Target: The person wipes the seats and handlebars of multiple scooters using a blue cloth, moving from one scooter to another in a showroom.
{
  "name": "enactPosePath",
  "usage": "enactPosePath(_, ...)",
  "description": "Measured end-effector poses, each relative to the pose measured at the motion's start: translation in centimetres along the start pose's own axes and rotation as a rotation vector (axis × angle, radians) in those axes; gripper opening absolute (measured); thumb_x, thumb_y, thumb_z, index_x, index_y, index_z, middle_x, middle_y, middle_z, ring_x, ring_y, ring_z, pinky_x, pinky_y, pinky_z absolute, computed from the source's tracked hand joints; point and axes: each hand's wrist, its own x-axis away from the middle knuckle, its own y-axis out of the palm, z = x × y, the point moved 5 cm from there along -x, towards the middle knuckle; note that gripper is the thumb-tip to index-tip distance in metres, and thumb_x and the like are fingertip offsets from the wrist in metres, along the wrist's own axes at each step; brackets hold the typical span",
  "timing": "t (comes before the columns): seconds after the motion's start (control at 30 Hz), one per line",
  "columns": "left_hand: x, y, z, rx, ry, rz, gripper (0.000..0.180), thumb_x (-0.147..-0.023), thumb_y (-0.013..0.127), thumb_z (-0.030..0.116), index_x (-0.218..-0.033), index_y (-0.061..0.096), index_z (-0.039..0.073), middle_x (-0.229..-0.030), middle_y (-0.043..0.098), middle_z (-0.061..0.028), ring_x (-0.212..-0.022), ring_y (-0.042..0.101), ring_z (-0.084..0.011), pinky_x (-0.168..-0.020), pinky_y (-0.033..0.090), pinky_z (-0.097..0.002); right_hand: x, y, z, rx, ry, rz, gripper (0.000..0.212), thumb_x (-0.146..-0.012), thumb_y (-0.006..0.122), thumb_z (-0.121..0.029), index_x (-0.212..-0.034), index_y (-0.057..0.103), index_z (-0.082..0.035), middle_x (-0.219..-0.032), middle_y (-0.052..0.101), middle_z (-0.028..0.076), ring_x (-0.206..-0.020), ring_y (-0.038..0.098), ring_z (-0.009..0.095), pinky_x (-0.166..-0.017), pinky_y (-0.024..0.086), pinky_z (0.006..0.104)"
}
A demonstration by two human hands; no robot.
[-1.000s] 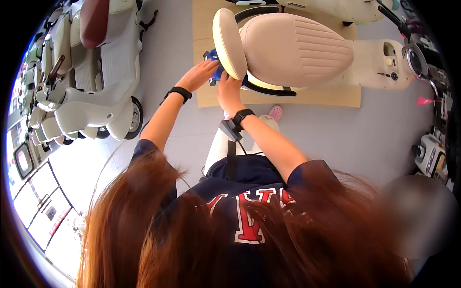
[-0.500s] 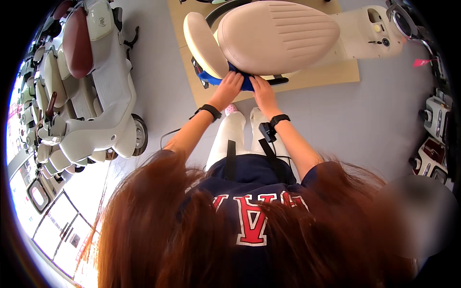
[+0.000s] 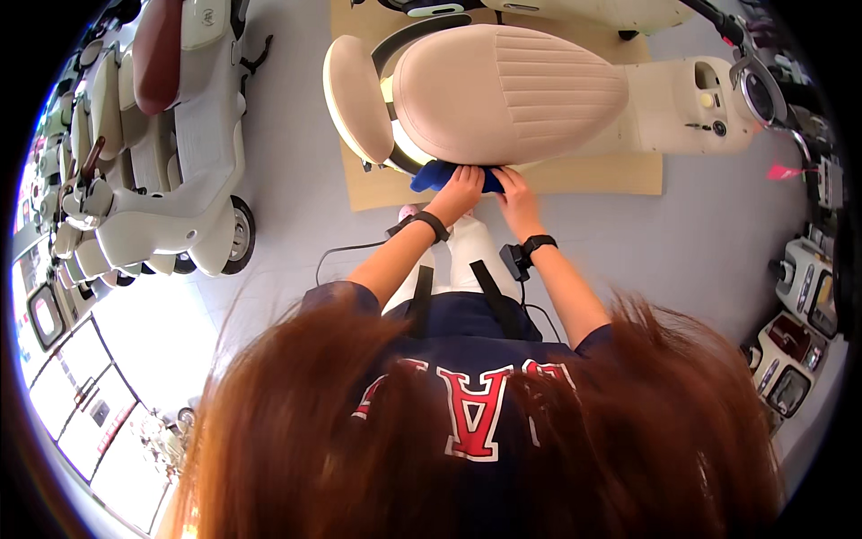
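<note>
A cream scooter (image 3: 660, 108) stands crosswise in front of me, its beige padded seat (image 3: 476, 94) toward the middle. Left of the seat is a rounded beige backrest (image 3: 357, 99), with a dark curved rail (image 3: 415, 36) behind. At the near side of the seat, both my hands are on a dark blue cloth (image 3: 435, 175). My left hand (image 3: 461, 190) is closed over its middle, and my right hand (image 3: 515, 198) grips its right end. The fingertips are partly hidden by the cloth and the seat's edge.
The scooter stands over a tan mat (image 3: 593, 182) on a grey floor. More scooters with a dark red seat (image 3: 159, 58) in front line the left. Scooter fronts (image 3: 808, 278) stand at the right. Another cream scooter (image 3: 575, 11) is beyond mine.
My hands and the cloth have moved right along the seat's near side, away from the gap by the backrest. My view has shifted, so the scooter sits lower in it.
</note>
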Motion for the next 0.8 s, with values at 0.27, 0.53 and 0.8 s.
enactPosePath(0.27,2.3,-2.9,-3.9,0.096,0.091,0.011,0.037,-0.082,0.058,0.012,-0.115,0.059,-0.002,-0.112,0.062,-0.0113,-0.108,0.060,-0.0244,-0.100,0.047,-0.0346,-1.0,1.0,-2.8,0.145,-0.062,-0.042,0.056,-0.073,0.076,-0.003,-0.126,0.058,-0.003,-0.124,0.060,0.017,-0.113,0.057,0.036,-0.098,0.047,0.0433)
enactPosePath(0.53,7.2,-4.5,-14.2,0.093,0.194,-0.106,0.037,-0.084,0.060,0.010,-0.121,0.059,0.005,-0.127,0.061,-0.0067,-0.117,0.061,-0.0199,-0.096,0.050,-0.0314,-6.4,7.5,-12.3,0.168,0.006,-0.079,0.045,-0.078,0.074,-0.012,-0.118,0.057,0.002,-0.107,0.061,0.020,-0.102,0.060,0.037,-0.088,0.050,0.0462)
enactPosePath(0.8,6.3,-3.1,-19.1,-0.010,0.384,-0.057,0.033,-0.083,0.060,0.015,-0.115,0.064,0.009,-0.120,0.065,-0.0014,-0.121,0.055,-0.0183,-0.106,0.042,-0.0303,-10.8,12.0,-15.5,0.201,0.192,0.265,0.031,-0.079,0.070,-0.006,-0.108,0.062,0.001,-0.106,0.061,0.023,-0.098,0.058,0.044,-0.080,0.048,0.0542)
